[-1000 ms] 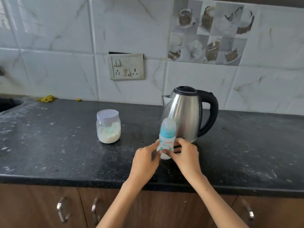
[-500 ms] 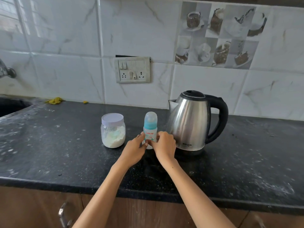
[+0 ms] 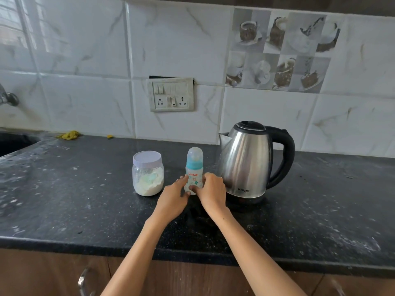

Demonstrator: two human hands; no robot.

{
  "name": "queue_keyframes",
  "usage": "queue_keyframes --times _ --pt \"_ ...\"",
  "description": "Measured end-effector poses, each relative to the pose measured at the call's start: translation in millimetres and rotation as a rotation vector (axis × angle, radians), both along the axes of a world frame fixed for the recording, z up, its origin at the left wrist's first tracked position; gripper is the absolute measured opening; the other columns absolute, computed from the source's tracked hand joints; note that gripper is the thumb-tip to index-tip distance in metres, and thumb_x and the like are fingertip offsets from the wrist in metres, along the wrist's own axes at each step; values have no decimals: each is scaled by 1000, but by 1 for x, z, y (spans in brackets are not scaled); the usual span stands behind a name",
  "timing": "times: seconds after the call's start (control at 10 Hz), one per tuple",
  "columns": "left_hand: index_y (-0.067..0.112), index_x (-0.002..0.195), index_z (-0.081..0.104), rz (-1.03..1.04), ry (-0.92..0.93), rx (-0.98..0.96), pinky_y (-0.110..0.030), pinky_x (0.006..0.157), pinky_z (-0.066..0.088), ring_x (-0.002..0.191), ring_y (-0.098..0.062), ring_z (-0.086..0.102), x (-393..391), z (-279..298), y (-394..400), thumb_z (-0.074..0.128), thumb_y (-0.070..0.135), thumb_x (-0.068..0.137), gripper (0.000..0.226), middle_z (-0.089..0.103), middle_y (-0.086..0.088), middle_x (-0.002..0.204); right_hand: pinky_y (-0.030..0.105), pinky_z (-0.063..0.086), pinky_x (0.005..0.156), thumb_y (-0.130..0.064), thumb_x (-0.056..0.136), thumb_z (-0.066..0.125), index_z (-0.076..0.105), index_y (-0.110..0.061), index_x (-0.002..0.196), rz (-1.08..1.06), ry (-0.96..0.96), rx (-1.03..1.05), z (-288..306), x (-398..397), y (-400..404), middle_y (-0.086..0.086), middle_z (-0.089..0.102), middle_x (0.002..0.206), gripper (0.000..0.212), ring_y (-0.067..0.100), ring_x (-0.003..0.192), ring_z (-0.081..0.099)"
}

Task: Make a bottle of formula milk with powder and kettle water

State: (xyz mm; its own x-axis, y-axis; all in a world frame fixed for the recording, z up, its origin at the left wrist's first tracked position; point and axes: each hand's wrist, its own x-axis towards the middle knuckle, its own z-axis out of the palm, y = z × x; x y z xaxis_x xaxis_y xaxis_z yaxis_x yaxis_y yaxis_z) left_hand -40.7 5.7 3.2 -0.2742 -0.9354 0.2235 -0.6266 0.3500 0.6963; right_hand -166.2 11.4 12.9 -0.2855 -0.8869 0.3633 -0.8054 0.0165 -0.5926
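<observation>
Both hands hold the feeding bottle [image 3: 194, 171] upright on the tabletop [image 3: 64, 210]: the left hand [image 3: 173, 199] and right hand [image 3: 211, 193] wrap its lower body from either side. Its cap is on and it looks empty. Just left of the hands, the powder jar [image 3: 148, 174] stands lidded; just right, the kettle [image 3: 248, 161] stands untouched. Opening, scooping, pouring and shaking all seem left to do.
</observation>
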Motion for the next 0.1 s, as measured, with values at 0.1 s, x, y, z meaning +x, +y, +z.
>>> queue_keyframes --times 0.1 --pt "22 148 31 59 10 -103 -33 111 31 143 -16 27 -1 -1 14 52 14 95 58 34 1 153 29 56 78 -31 87 70 62 -9 114 3 52 -38 0 0 8 5 68 117 36 20 107 65"
